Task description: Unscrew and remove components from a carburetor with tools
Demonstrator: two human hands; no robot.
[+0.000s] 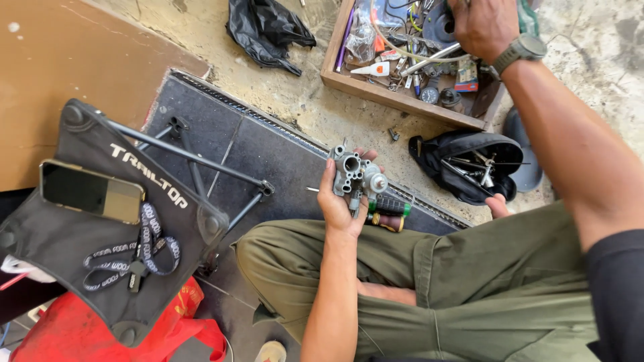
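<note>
Right hand [481, 25] fingertips hidden in wooden tray [376, 92].

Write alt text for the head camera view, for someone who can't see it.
Seen from above, a seated person's left hand holds a grey metal machine part over their lap. Their right hand reaches into a wooden tray of tools. A phone rests on a black folding stool nearby.
</note>
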